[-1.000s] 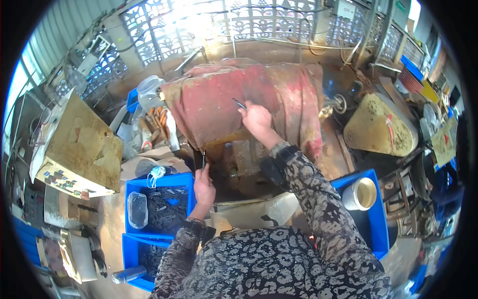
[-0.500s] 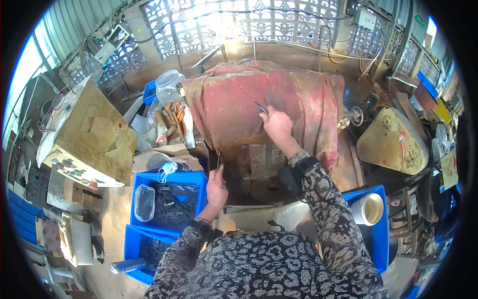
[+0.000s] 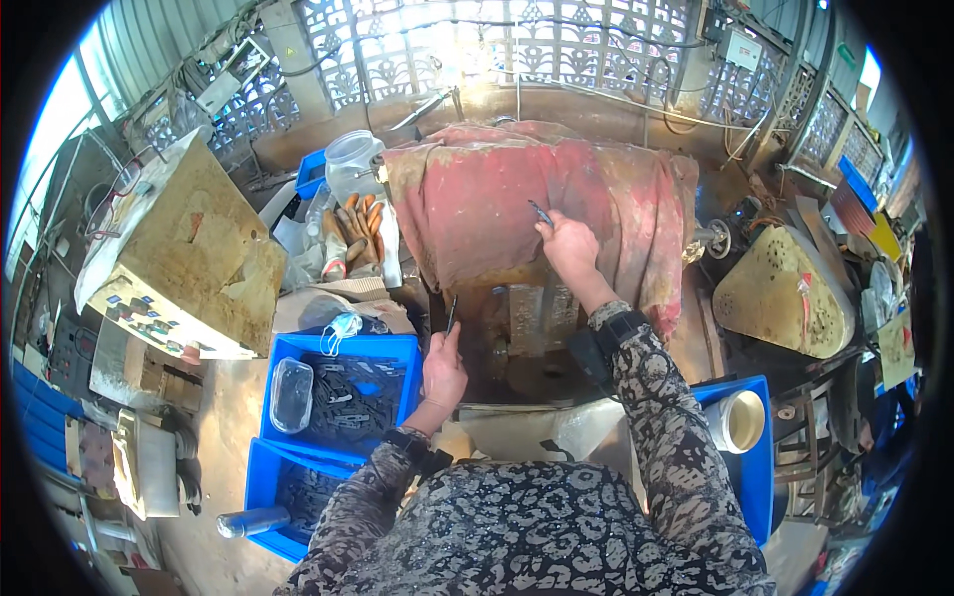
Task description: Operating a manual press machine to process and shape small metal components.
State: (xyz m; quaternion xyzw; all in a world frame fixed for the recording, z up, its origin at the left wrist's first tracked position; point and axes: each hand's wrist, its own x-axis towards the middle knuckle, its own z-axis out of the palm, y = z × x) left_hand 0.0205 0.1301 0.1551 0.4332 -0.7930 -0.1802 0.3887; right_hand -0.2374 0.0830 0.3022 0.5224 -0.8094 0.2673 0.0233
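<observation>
My left hand [image 3: 444, 372] is closed round a slim dark metal piece [image 3: 453, 315] that points up and away from me, just right of a blue bin. Farther forward, my right hand [image 3: 573, 250] pinches a small dark metal piece [image 3: 540, 212] in front of the red cloth [image 3: 487, 204]. That stained cloth drapes over a bulky machine. Below it, a wet brown cavity with a pale block [image 3: 538, 320] lies between my hands. Loose dark metal pieces [image 3: 350, 402] fill the blue bin [image 3: 411, 389] beside my left hand.
A second blue bin [image 3: 260, 477] with dark pieces stands nearer, a metal cylinder [image 3: 252, 522] on its rim. Another blue bin [image 3: 763, 467] at right holds a cream tub [image 3: 737, 421]. Orange-palmed gloves [image 3: 355, 230] lie back left. A handwheel [image 3: 717, 238] sticks out at the cloth's right.
The whole view has shifted slightly, so the scene sits a little farther right. Both hands keep their pieces, and the piece in my right hand is tilted slightly more upright.
</observation>
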